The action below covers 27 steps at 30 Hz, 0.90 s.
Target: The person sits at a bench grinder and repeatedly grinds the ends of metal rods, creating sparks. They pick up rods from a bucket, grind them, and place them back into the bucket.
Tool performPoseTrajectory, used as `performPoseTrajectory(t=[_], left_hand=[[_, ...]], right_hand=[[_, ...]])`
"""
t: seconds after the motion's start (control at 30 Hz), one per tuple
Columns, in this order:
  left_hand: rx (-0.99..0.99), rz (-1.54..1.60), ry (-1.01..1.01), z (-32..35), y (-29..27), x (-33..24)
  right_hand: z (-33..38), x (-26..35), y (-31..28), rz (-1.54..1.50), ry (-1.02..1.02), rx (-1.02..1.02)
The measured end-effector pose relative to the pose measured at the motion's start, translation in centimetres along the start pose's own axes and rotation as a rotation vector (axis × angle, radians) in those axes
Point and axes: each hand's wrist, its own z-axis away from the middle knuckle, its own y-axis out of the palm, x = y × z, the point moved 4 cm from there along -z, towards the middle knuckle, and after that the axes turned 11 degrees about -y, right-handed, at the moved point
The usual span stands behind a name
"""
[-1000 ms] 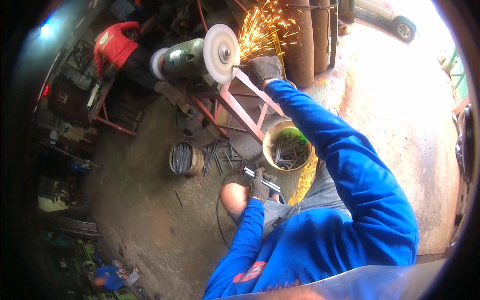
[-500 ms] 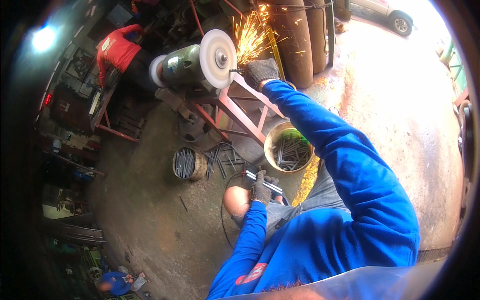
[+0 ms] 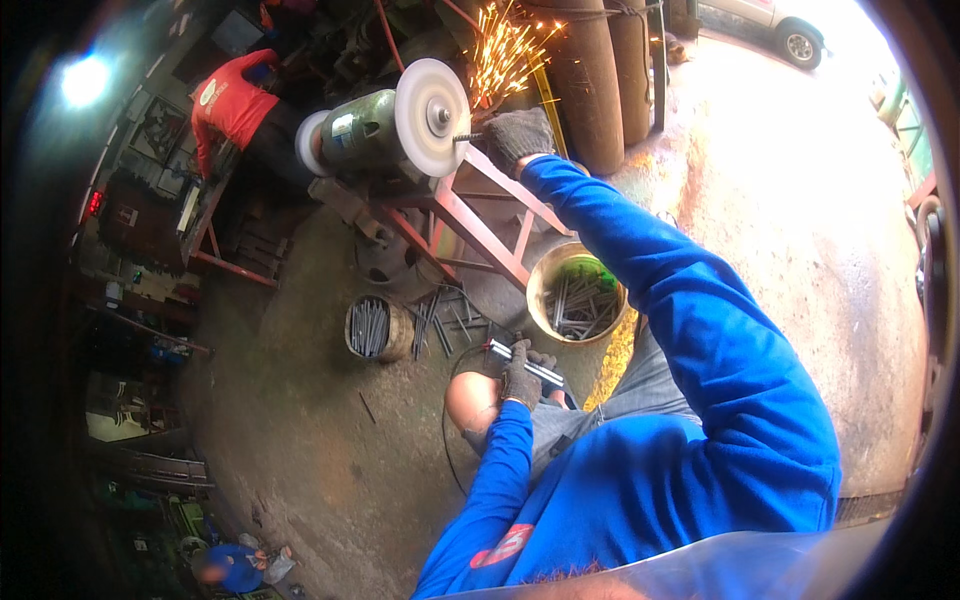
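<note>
My right hand [image 3: 520, 137], in a dark grey glove, is closed on a short dark metal rod [image 3: 467, 137]. The rod's far end meets the face of the pale spinning wheel [image 3: 430, 125] on the green bench grinder [image 3: 360, 132]. Orange sparks fly up behind the wheel. Down by my bent knee, my left hand [image 3: 521, 380], gloved too, is wrapped round a few shiny metal rods [image 3: 545, 374]. The gloved fingers hide their middles.
A red metal stand [image 3: 480, 235] carries the grinder. A round tub [image 3: 535, 300] and a smaller bucket [image 3: 402, 332] hold metal rods; loose rods [image 3: 440, 325] lie between them. Tall brown cylinders [image 3: 590, 100] stand beyond my right hand. A person in red [image 3: 235, 98] bends over a bench.
The spray of sparks has changed shape and stands slightly higher. My right hand has shifted a little to the left with the rod. My left hand has stayed still.
</note>
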Motion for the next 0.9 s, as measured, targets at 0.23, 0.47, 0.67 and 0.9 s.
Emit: performPoseTrajectory(t=[0.23,0.47,0.67,0.9], left_hand=[[0.034,0.0,0.009,0.0,-0.3,0.0],[0.044,0.004,-0.011,-0.9,-0.9,0.1],[0.041,0.017,-0.018,-0.8,-0.9,0.0],[0.039,0.028,-0.024,-0.5,-0.5,0.0]], right_hand=[[-0.3,-0.3,0.8,-0.019,-0.013,-0.048],[-0.9,-1.1,2.0,0.007,-0.048,-0.031],[-0.7,-0.6,1.3,-0.04,-0.068,-0.049],[-0.9,-0.8,0.9,-0.039,0.007,0.079]])
